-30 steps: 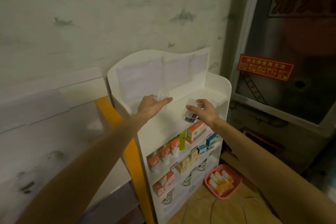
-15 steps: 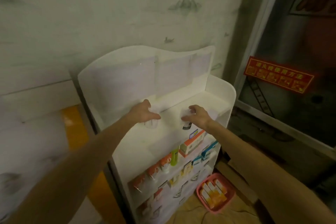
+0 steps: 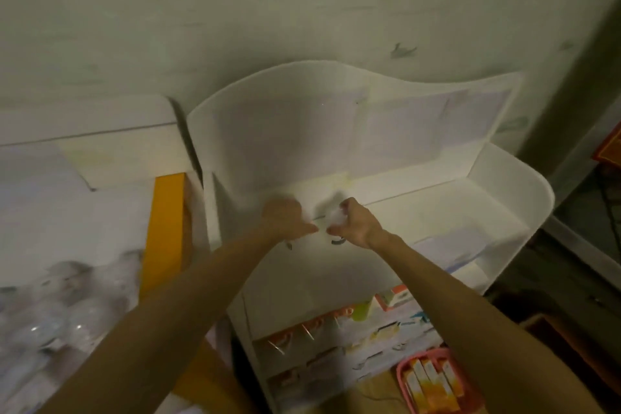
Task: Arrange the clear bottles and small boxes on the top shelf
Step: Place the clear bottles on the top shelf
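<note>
- where the pale wall (image 3: pixel 302 3) backs the white rack, its top shelf (image 3: pixel 437 212) holds both hands at its left end.
- left hand (image 3: pixel 285 220) grasps a blurred clear bottle (image 3: pixel 289 243); right hand (image 3: pixel 353 223) grasps another clear bottle (image 3: pixel 336 218).
- small boxes (image 3: pixel 393 296) line lower shelves.
- a pink basket (image 3: pixel 403 380) on the floor holds orange boxes (image 3: pixel 430 383).

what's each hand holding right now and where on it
Right hand has its grip round the upper part of a clear bottle. Left hand seems to hold another, too blurred to tell where.
</note>
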Available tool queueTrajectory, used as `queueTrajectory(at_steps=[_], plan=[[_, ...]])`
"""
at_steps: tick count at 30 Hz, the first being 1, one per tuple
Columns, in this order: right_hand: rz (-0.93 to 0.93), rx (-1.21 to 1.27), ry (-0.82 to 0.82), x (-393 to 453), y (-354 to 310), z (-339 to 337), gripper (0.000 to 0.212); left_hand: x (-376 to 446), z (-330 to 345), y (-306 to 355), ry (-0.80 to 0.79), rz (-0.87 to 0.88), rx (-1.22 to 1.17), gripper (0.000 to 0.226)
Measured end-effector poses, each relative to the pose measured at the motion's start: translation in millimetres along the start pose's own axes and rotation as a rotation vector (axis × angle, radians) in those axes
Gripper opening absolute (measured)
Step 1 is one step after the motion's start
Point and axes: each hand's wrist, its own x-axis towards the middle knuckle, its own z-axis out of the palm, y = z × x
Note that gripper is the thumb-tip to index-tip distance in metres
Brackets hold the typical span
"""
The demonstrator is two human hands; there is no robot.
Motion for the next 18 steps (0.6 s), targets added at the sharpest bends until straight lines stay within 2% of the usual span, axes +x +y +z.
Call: queueTrajectory(at_steps=[4, 8, 10, 15, 18], plan=[[-0.017, -0.010, -0.113, 22, 4, 7, 0.065, 2, 9, -9, 0.012, -0.094, 0.092, 0.081], [-0.023, -0.117, -0.238, 37, 11, 8, 0.091, 3, 11, -17, -0.028, -0.165, 0.058, 0.086], [-0.033, -0.127, -0.332, 41, 12, 3, 0.096, 1, 10, -19, -0.034, -0.175, 0.032, 0.083], [-0.105, -0.115, -0.395, 44, 22, -5, 0.082, -9, 12, -20, -0.043, -0.183, 0.071, 0.066], [-0.175, -0.117, -0.378, 44, 29, -6, 0.079, -19, 16, -12, -0.026, -0.282, 0.085, 0.072]])
